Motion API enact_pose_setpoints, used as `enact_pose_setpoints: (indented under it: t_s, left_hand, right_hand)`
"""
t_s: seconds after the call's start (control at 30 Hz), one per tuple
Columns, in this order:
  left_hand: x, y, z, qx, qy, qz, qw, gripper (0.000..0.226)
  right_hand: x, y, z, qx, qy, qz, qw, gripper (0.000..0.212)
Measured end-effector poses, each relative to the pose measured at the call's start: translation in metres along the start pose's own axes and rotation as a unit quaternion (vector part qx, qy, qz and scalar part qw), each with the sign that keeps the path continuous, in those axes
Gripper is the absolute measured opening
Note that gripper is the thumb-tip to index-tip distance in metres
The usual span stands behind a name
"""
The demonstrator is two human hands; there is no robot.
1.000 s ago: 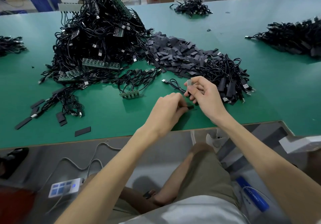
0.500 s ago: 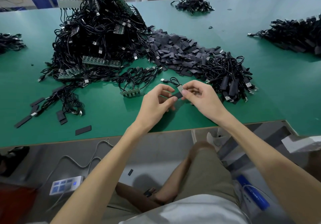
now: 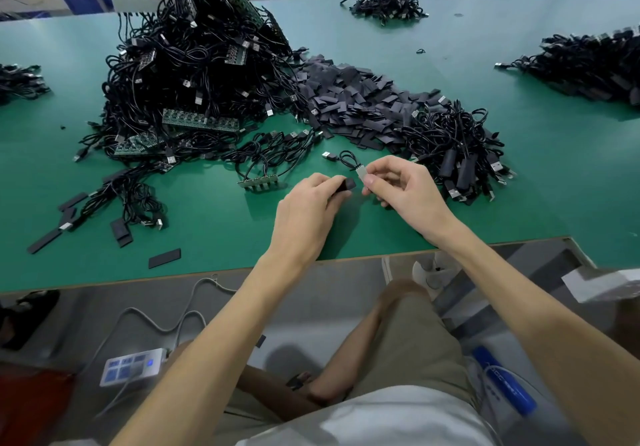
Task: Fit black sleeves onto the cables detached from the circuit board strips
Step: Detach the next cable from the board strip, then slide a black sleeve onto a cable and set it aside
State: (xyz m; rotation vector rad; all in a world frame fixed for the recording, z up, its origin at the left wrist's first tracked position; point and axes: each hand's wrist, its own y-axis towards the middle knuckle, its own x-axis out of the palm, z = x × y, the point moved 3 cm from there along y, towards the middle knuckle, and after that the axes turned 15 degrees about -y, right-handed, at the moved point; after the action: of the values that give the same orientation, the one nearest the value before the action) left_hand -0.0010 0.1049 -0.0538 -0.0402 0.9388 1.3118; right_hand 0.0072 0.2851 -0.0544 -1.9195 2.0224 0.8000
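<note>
**Holding black sleeve (image 3: 348, 184) and cable (image 3: 360, 171) close together**

On the head view, our left hand (image 3: 308, 210) pinches the black sleeve over the green table (image 3: 519, 203). The sleeve's end sits just beside the cable's pale tip, which our right hand (image 3: 401, 186) pinches. The cable loops off behind. A sleeve pile (image 3: 353, 99) lies farther back, a circuit board strip (image 3: 258, 182) near our left hand.

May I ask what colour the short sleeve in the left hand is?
Black; the short tubular sleeve in the left hand shows best in the head view.
</note>
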Motion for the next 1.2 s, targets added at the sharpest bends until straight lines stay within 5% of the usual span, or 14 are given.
enact_pose_setpoints:
  t_s: [0.7,0.97,1.2]
  left_hand:
    - [0.002,-0.004,-0.004,0.005,0.039,0.020,0.999,0.015]
    - [0.004,-0.005,-0.005,0.066,0.067,-0.050,0.994,0.034]
    - [-0.002,0.000,-0.011,0.116,0.086,-0.123,0.982,0.030]
  right_hand:
    - [0.003,0.001,0.003,-0.030,-0.043,-0.011,0.999,0.009]
    - [0.005,0.000,0.003,-0.039,-0.088,-0.030,0.995,0.006]
    - [0.006,0.002,0.005,0.001,0.009,-0.018,1.000,0.018]
